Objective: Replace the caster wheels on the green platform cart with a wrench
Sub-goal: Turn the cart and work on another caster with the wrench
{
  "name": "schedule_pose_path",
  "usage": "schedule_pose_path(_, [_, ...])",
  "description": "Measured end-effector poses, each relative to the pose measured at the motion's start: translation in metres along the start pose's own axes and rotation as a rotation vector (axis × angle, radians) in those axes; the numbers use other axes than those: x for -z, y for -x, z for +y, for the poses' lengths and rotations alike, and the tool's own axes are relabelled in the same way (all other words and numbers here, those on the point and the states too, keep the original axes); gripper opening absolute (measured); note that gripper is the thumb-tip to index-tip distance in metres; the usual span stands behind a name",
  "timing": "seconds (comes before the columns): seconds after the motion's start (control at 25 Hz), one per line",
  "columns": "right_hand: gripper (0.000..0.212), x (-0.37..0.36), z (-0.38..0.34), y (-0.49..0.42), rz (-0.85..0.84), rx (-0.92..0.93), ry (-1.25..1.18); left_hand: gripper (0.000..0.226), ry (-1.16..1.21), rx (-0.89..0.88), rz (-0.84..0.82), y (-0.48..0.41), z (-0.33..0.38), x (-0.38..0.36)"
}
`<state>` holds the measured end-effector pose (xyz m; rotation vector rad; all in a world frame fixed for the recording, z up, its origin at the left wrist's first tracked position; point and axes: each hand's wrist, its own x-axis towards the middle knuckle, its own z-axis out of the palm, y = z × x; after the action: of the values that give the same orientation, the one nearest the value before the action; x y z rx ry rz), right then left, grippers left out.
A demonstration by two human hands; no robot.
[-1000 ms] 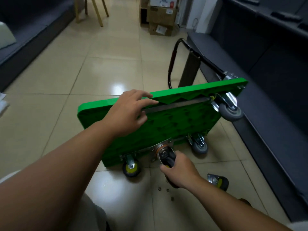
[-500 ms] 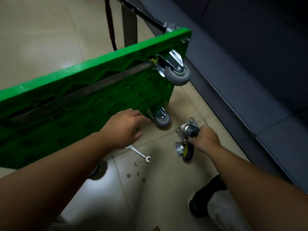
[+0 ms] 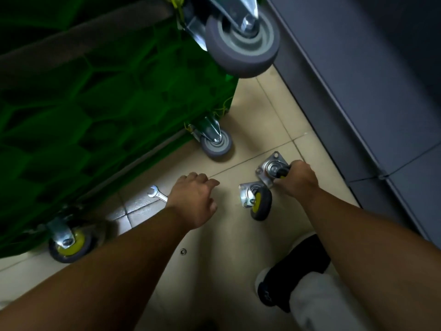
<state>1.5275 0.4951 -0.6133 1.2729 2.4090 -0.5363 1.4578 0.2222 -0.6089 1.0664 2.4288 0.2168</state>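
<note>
Your right hand [image 3: 297, 179] clenched round a detached caster [image 3: 272, 168], your left hand [image 3: 195, 199] slack-fingered above the tiles, wrench [image 3: 156, 193] lying just beside that wrist, green cart [image 3: 95, 91] tipped on edge alongside.

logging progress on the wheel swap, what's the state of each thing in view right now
green cart, tipped up, underside showing
upper grey caster, mounted
lower grey caster, mounted
corner yellow caster, mounted
loose yellow caster, lying on floor
held caster, gripped by right hand
wrench, on floor, end hidden by left hand
left hand, fingers relaxed, empty
small fastener, loose on floor
</note>
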Motion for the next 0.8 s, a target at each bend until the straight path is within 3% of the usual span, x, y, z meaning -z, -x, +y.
schedule_pose_path(0.28, [0.055, -0.026, 0.002, -0.030, 0.039, -0.118, -0.024, 0.054, 0.080, 0.010, -0.038, -0.009, -0.003, -0.020])
schedule_pose_path(0.52, [0.057, -0.019, -0.002, -0.052, 0.058, -0.103, -0.047, 0.054, 0.069, 0.032, -0.051, -0.007, -0.011, -0.030])
schedule_pose_path(0.6, [0.056, -0.015, -0.005, -0.039, 0.196, -0.044, -0.075, 0.055, 0.058, 0.040, -0.058, -0.007, -0.014, -0.032])
schedule_pose_path(0.68, [0.048, -0.027, -0.010, -0.013, 0.476, 0.115, -0.103, 0.056, 0.049, 0.044, -0.065, -0.006, -0.017, -0.031])
schedule_pose_path(0.72, [0.050, -0.038, -0.013, 0.003, 0.504, 0.181, -0.101, 0.057, 0.053, 0.049, -0.071, -0.005, -0.017, -0.029])
schedule_pose_path(0.8, [0.068, -0.064, -0.023, 0.034, 0.287, 0.175, -0.070, 0.063, 0.062, 0.057, -0.067, -0.002, -0.018, -0.027])
